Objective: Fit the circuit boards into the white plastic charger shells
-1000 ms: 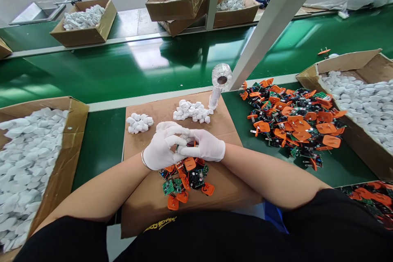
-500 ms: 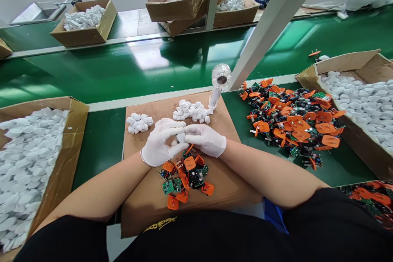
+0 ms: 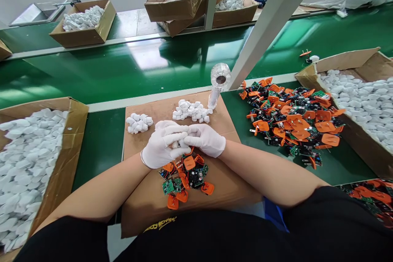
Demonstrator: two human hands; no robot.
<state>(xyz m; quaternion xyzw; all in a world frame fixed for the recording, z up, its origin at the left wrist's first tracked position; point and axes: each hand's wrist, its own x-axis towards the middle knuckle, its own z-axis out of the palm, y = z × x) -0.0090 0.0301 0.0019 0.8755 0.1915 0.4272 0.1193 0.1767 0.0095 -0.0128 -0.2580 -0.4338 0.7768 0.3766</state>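
My left hand (image 3: 163, 146) and my right hand (image 3: 204, 139), both in white gloves, meet over the cardboard sheet (image 3: 221, 125). Their fingers close around a small white plastic housing (image 3: 179, 144), mostly hidden by the gloves. An orange edge shows just under my right fingertips; whether it belongs to the held piece I cannot tell. Below the hands lies a small heap of orange plug plates with green circuit boards (image 3: 189, 174). Beyond them are a group of white housings (image 3: 139, 123) at the left and a larger group of white pieces (image 3: 190, 111) at the right.
A clear tape dispenser (image 3: 220, 77) stands behind the sheet. At right is a big pile of orange plug assemblies (image 3: 294, 116), beside a carton of white pieces (image 3: 340, 120). Another carton (image 3: 69, 131) stands at left. A slanted grey post (image 3: 273, 24) rises before the green conveyor (image 3: 101, 69).
My left fingers have closed further over the white housing, turning it so less of it shows. Both hands stay in nearly the same place.
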